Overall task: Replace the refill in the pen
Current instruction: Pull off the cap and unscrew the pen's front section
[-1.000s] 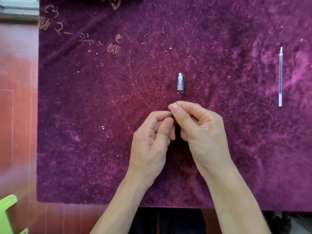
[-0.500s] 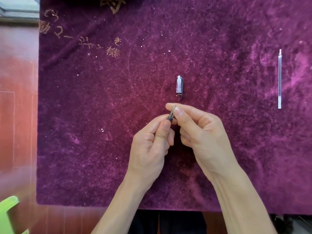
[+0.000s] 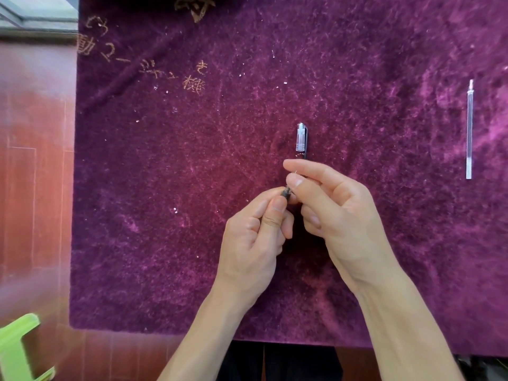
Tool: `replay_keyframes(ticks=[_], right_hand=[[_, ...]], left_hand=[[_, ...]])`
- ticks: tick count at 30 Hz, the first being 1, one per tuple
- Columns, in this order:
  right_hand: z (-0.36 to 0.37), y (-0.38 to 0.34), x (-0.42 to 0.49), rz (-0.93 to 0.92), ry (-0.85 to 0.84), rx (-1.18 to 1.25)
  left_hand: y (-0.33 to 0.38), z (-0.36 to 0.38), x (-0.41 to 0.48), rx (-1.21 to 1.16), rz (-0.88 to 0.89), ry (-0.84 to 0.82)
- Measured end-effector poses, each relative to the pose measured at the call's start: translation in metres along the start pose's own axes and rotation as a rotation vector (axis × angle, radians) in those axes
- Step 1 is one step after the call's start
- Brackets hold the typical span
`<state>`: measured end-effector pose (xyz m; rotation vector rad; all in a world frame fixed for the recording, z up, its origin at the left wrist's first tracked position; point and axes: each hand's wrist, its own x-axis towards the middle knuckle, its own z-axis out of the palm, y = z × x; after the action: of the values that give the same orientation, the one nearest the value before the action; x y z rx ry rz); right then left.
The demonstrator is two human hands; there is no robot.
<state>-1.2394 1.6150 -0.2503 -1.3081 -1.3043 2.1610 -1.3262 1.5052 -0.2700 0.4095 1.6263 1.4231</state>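
Pen [image 3: 286, 193] is held above the purple mat [image 3: 165, 215], barrel pinched in left hand [image 3: 255, 237]; tip section gripped by right hand [image 3: 330, 213] fingers [image 3: 298, 185]; unscrewing is best done slowly, barrel kept steady; cap [image 3: 301, 138] lies just beyond; spare refill [image 3: 469, 130] far right.

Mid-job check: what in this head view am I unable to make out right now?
- Pen, head view: only a short dark stub shows; the left hand and right hand cover the rest.
- Pen tip: too small, and half hidden by the right hand's fingers.
- Refill on the mat: too thin to tell whether it is new or used.
- Green object: cut off by the lower-left edge.
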Motion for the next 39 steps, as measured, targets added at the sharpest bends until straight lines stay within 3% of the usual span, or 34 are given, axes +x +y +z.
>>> replay_keyframes(ticks=[6, 13, 39], right_hand=[[0.0, 0.002, 0.003, 0.003, 0.044, -0.049], [-0.004, 0.0, 0.005, -0.013, -0.03, -0.098], [-0.005, -0.003, 0.005, -0.012, -0.009, -0.037]], left_hand=[[-0.001, 0.0, 0.0, -0.01, 0.001, 0.012], [-0.001, 0.0, 0.0, -0.021, 0.031, 0.001], [-0.004, 0.0, -0.001, -0.104, 0.018, 0.0]])
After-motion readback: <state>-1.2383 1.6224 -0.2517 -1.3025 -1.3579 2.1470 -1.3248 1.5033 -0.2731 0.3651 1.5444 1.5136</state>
